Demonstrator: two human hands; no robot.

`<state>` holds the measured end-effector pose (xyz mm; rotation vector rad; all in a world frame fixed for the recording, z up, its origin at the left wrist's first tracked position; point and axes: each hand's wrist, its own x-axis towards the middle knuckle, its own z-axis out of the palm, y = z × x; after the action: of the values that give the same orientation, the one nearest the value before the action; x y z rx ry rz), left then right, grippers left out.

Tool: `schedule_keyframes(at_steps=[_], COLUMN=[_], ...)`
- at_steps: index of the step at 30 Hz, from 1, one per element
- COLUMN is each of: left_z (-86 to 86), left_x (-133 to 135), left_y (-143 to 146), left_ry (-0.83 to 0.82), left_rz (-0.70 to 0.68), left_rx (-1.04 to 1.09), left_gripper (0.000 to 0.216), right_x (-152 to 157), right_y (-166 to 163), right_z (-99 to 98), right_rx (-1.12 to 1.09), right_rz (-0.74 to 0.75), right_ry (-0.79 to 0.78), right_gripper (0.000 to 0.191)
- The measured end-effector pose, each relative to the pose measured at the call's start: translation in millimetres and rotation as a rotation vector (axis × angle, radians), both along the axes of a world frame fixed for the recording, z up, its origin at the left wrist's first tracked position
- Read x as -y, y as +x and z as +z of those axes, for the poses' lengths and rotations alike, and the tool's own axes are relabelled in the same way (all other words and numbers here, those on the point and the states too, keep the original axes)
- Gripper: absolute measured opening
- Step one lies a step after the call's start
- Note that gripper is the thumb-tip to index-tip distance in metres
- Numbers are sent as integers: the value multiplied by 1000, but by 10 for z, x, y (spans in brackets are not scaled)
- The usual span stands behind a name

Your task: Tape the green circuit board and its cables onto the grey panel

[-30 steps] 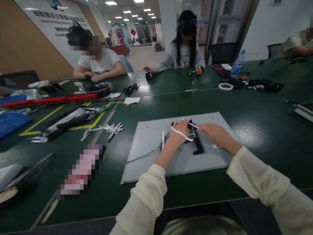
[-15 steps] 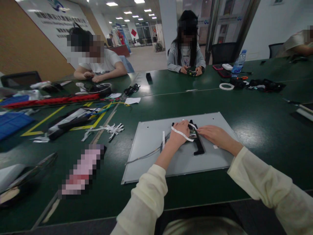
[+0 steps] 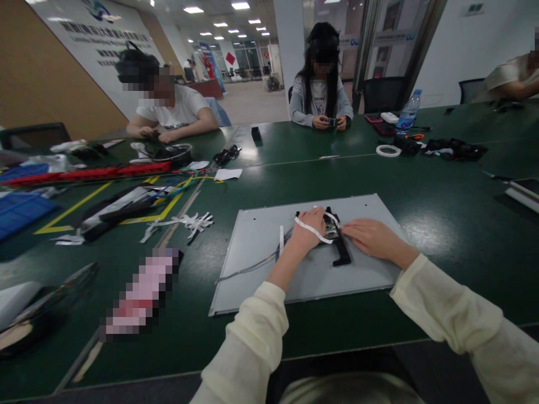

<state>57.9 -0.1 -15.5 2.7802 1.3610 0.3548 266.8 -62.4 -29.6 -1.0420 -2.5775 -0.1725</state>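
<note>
The green table [image 3: 189, 336] carries a grey board [image 3: 252, 292]. Near the board's middle lies a black frame [image 3: 342, 251] with a circuit board [image 3: 331, 229]. Right of centre, the right hand [image 3: 370, 235] pinches a white strip [image 3: 315, 230]. The left hand [image 3: 312, 217], mid-board, covers the frame; its fingertips are hidden, their state uncertain.
</note>
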Motion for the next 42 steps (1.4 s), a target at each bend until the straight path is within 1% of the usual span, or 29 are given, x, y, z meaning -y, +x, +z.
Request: schedule_keyframes(at_steps=[4, 9, 12, 14, 16, 18, 20, 22, 24, 27, 29, 32, 35, 38, 42], left_z=[-5, 9, 21, 25, 27, 30, 40, 59, 86, 133, 161, 193, 208, 222, 304], left_x=[4, 17, 23, 25, 25, 26, 34, 51, 82, 143, 183, 229, 253, 255, 260], left_y=[-5, 0, 4, 5, 6, 10, 15, 22, 26, 34, 47, 79, 100, 75, -15], left_ry=[15, 23, 26, 25, 24, 24, 24, 28, 35, 70, 103, 132, 137, 151, 189], left_rz=[-6, -6, -5, -1, 4, 14, 30, 57, 90, 133, 148, 161, 176, 194, 215], left_rx=[2, 0, -5, -11, -17, -22, -27, -30, -31, -21, -11, -2, -5, -7, 15], left_gripper=[29, 30, 31, 30, 31, 31, 28, 27, 28, 30, 29, 26, 28, 32, 35], right_x=[41, 54, 70, 96, 133, 173, 204, 219, 220, 212, 209, 207, 202, 198, 213], right_y=[-22, -25, -59, -115, -197, -290, -376, -439, -475, -495, -498, -494, -460, -367, -176], right_z=[26, 5, 16, 50, 98, 145, 180, 200, 210, 211, 204, 194, 210, 256, 285], right_rx=[-15, -111, -269, -449, -649, -796, -883, -944, -995, -1040, -1062, -1097, -1145, -1197, -1252], right_rz=[-26, -152, -214, -258, -297, -289, -245, -208, -192, -174, -163, -162, -179, -222, -298], right_ry=[4, -23, -44, -98, -227, -437, -667, -849, -962, -1057, -1087, -1092, -1077, -1026, -984], right_gripper=[26, 23, 22, 22, 21, 24, 31, 37, 42, 45, 47, 48, 40, 30, 28])
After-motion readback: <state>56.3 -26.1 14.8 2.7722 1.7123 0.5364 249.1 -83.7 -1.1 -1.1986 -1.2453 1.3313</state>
